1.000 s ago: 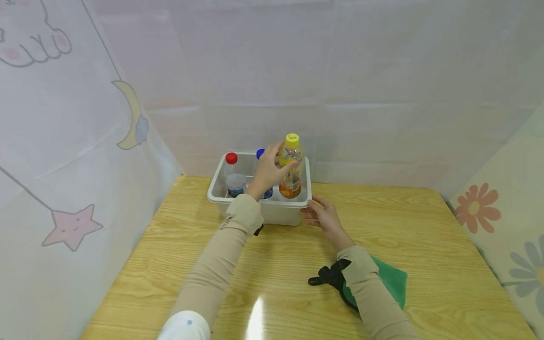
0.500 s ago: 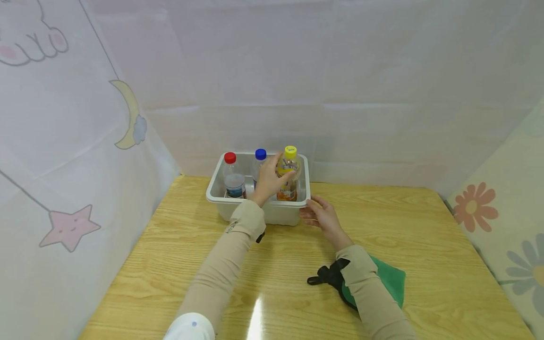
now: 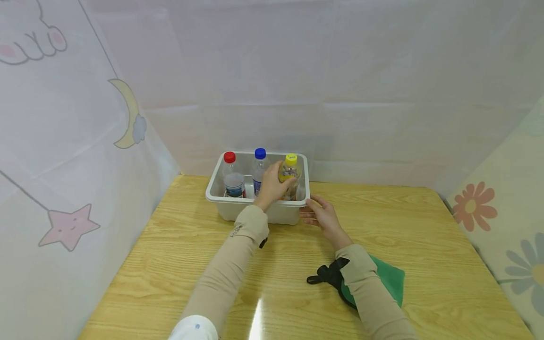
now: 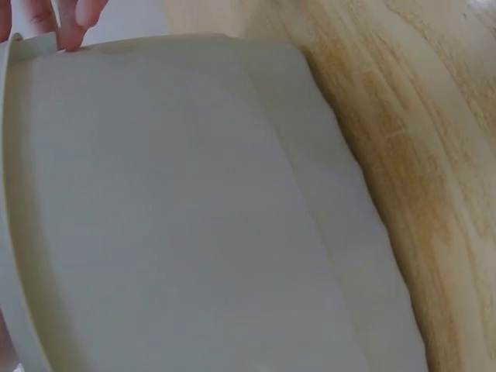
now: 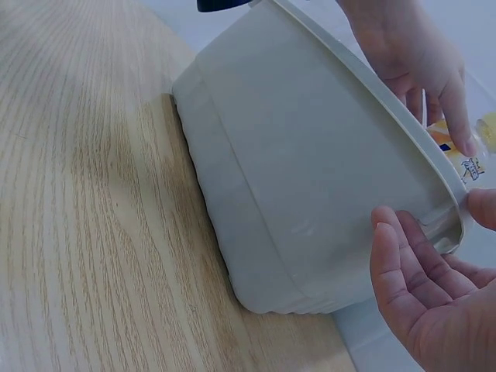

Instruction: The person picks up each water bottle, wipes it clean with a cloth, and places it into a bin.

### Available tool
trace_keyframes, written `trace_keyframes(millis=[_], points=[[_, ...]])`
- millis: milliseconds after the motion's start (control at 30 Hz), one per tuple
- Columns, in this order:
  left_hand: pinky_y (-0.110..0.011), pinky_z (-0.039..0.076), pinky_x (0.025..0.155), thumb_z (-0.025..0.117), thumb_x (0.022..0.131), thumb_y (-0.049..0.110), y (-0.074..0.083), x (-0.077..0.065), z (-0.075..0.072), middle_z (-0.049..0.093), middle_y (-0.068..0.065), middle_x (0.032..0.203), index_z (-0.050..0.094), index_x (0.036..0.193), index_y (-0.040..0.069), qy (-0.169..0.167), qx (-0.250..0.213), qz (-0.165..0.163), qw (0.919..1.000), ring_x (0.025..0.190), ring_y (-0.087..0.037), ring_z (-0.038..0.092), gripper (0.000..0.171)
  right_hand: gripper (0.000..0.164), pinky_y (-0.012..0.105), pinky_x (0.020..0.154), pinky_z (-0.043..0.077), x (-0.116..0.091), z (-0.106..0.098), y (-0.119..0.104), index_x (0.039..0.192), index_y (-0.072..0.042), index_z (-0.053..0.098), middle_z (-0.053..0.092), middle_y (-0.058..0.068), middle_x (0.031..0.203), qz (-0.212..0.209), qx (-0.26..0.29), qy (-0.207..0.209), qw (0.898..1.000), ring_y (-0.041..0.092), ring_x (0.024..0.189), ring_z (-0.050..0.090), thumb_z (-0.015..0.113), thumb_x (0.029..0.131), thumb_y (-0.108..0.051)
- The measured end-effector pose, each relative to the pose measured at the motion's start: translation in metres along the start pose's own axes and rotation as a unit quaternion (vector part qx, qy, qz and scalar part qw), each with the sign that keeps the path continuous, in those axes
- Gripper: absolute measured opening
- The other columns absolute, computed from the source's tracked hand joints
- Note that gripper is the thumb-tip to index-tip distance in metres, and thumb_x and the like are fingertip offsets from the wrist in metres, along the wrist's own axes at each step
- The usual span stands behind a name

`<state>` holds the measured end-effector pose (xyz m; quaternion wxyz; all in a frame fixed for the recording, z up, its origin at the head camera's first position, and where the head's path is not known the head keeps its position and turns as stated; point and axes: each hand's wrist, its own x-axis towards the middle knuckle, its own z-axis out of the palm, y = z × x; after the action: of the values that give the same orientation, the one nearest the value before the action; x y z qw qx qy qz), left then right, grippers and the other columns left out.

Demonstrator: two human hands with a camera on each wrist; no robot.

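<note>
A light-grey plastic bin (image 3: 282, 215) stands on the table against the back curtain. Inside it, at the right end, is a yellow-capped drink bottle (image 3: 291, 160) with a little orange on its label. My left hand (image 3: 271, 185) reaches over the front rim and grips this bottle, thumb on the near side. At the bin's front right corner, my right hand (image 3: 324, 216) holds the rim; in the right wrist view its thumb (image 5: 482, 208) lies on top and the fingers sit below. The bottle's lower part is hidden behind the bin's front wall.
A red-capped bottle (image 3: 233, 183) and a blue-capped bottle (image 3: 260, 165) stand upright in the bin, left and middle. A green cloth (image 3: 391, 278) lies on the wooden table (image 3: 170, 264), partly under the right forearm. Printed curtains (image 3: 361, 104) enclose the back and sides.
My left hand has lowered the yellow-capped bottle into the bin's right end, uncovering the blue-capped bottle. The right hand has stayed at the corner of the rim.
</note>
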<state>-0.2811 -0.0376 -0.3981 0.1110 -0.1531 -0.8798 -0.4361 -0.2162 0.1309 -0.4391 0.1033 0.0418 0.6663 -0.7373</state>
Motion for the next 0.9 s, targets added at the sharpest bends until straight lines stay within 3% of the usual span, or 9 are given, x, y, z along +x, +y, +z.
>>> trace_keyframes(millis=[300,633,900], points=[[-0.036,0.042,0.095,0.068,0.083,0.027,-0.007,-0.001,0.011,0.051,-0.014,0.123,0.041,0.13,0.0,0.009,0.015,0.005,0.9998,0.11,-0.026,0.05,0.061,0.047,0.035,0.072,0.055,0.0,0.001,-0.001,0.138,-0.005,0.035,0.067,0.011,0.093,0.0,0.001,0.003,1.0,0.017,0.078,0.067,0.047,0.096,-0.023],[-0.037,0.045,0.09,0.067,0.084,0.026,-0.007,-0.003,0.011,0.054,-0.014,0.117,0.042,0.127,0.0,0.012,0.022,0.007,0.9997,0.106,-0.027,0.053,0.056,0.047,0.039,0.075,0.053,0.002,0.001,0.001,0.138,-0.005,0.035,0.067,0.009,0.092,0.001,0.005,0.002,1.0,0.016,0.076,0.067,0.047,0.096,-0.023],[-0.04,0.038,0.099,0.067,0.083,0.029,-0.003,-0.005,0.007,0.045,-0.017,0.132,0.035,0.135,0.0,0.009,0.03,-0.017,0.9994,0.12,-0.03,0.044,0.067,0.049,0.037,0.073,0.054,0.002,0.0,0.002,0.139,-0.006,0.035,0.066,0.014,0.098,0.01,0.006,0.009,1.0,0.017,0.077,0.067,0.049,0.096,-0.024]])
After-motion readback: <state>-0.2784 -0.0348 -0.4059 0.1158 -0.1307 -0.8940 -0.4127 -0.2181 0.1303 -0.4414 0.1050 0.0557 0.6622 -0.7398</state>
